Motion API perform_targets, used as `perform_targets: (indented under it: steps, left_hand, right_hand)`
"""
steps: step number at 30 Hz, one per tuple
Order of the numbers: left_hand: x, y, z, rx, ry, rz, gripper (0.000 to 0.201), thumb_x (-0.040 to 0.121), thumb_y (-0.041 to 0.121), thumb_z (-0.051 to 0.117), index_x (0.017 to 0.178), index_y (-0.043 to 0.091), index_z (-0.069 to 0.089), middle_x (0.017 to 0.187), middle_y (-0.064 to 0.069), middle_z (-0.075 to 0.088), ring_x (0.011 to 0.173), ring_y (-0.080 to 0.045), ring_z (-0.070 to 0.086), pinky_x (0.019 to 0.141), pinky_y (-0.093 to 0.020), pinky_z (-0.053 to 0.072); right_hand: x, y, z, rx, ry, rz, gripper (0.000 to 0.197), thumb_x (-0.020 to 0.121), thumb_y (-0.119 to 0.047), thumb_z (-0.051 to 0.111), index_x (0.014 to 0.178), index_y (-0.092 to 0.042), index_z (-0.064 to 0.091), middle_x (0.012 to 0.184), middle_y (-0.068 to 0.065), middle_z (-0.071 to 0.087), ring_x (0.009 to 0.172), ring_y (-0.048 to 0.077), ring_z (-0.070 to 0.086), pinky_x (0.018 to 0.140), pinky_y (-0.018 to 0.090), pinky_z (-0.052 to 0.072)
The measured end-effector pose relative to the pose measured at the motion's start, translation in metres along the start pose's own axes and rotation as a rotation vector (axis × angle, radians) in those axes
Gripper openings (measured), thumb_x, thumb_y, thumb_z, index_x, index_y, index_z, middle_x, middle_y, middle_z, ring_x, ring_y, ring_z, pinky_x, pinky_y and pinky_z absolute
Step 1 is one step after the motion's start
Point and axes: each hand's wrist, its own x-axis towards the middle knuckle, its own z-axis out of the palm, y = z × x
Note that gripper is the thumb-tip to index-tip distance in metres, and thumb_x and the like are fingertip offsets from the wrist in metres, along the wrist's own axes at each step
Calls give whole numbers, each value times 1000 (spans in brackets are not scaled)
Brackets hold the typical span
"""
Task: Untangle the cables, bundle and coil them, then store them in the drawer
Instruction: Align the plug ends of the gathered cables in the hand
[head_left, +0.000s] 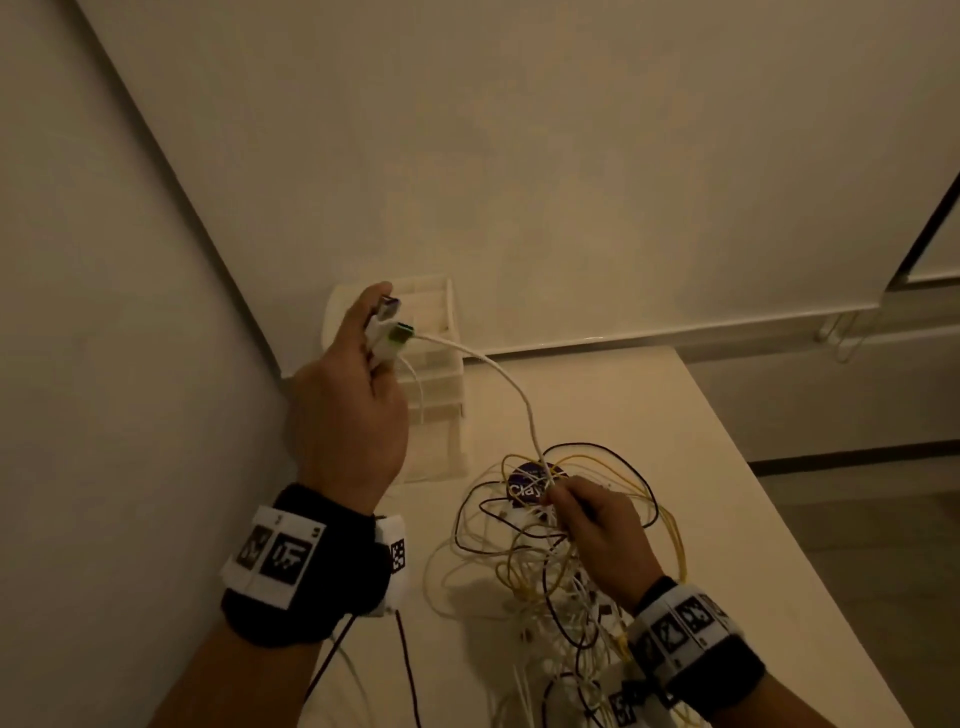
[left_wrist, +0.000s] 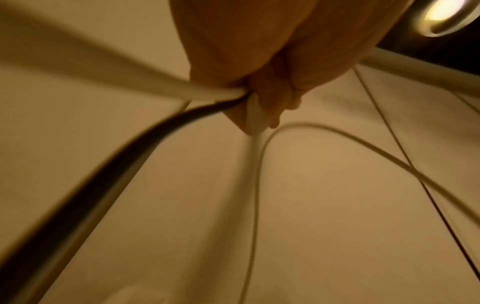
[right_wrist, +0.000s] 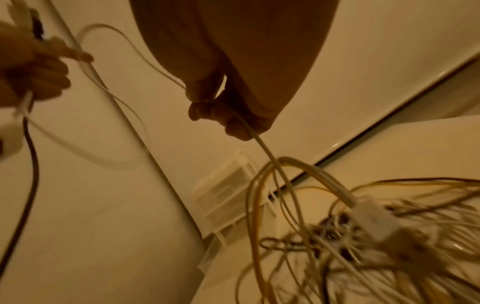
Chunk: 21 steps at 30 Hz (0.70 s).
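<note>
pale walls meet behind a cream table where most of the task is judged still undone: nothing is coiled or stored, and the tangle of cables is spread at the middle near the small drawer unit in the far-left corner. fingers of the left hand are closed around several plug ends, held raised before the drawers, with a white cable running from them down to the heap. that same cable is pinched between thumb and fingertips of the right hand, just above the tangle.
</note>
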Motion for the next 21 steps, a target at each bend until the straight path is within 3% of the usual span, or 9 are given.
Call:
perform_targets:
  steps: [3, 4, 7, 9, 12, 16, 17, 19, 21]
  left_hand:
    - [-25, 14, 7, 4, -162, 143, 60, 85, 10, 44, 144, 21, 45, 97, -6, 75, 59, -8, 57, 71, -8, 48]
    - [-35, 19, 12, -12, -236, 190, 60, 85, 12, 43, 144, 21, 44, 92, -3, 75, 57, -6, 57, 70, -6, 48]
    - [-53, 22, 34, 9, -571, 214, 61, 82, 23, 35, 140, 39, 42, 93, 1, 74, 73, -18, 66, 67, -35, 57]
    - [-52, 19, 47, 26, -671, 174, 51, 79, 21, 37, 124, 39, 53, 89, 1, 71, 75, -22, 65, 65, -42, 54]
    - [-47, 23, 50, -14, -613, 163, 25, 82, 11, 43, 97, 24, 59, 71, -2, 64, 60, -23, 58, 56, -45, 49]
    - [-39, 28, 47, -11, -446, 167, 23, 83, 5, 46, 98, 13, 62, 69, -8, 63, 60, -28, 58, 54, -45, 50]
    - [-37, 30, 44, -15, -396, 164, 24, 84, 2, 49, 100, 12, 64, 71, -9, 66, 60, -25, 59, 56, -40, 52]
    - [-30, 28, 34, 1, -251, 144, 27, 83, -6, 57, 104, 7, 68, 76, -12, 70, 58, -14, 53, 58, -9, 47]
    - [-20, 19, 23, 0, -142, 145, 28, 82, -8, 57, 104, 3, 69, 77, -13, 71, 60, -15, 57, 61, -8, 43]
  right_hand:
    - [9, -29, -7, 63, -11, -38, 25, 98, -13, 51, 79, -17, 67, 62, -22, 61, 58, -1, 55, 57, 10, 40]
    - [11, -39, -9, 97, -9, -48, 25, 98, -12, 52, 79, -14, 68, 61, -20, 62, 57, -1, 55, 57, 10, 40]
    - [17, -65, -22, 281, -31, -35, 24, 97, -5, 50, 84, 0, 70, 62, -5, 60, 53, 1, 50, 53, 15, 43]
    - [21, -76, -30, 346, -56, -47, 27, 97, -3, 49, 80, -2, 69, 60, 4, 53, 53, 8, 47, 54, 19, 43]
    - [22, -78, -38, 359, -81, -68, 27, 99, -14, 50, 87, -2, 71, 58, 2, 49, 56, 15, 44, 59, 30, 40]
    - [7, -68, -32, 316, -166, -81, 30, 100, -18, 46, 124, -21, 64, 61, 1, 58, 56, 19, 47, 58, 30, 43]
    - [1, -63, -29, 285, -184, -81, 28, 100, -19, 46, 120, -22, 66, 61, 0, 58, 55, 18, 48, 57, 30, 44]
    - [-13, -50, -24, 260, -213, -35, 26, 99, -23, 46, 106, -17, 70, 58, -1, 55, 52, 15, 46, 54, 28, 41]
    - [-31, -34, -24, 281, -238, 46, 28, 97, -28, 45, 99, -14, 70, 55, 0, 49, 50, 16, 41, 52, 29, 37]
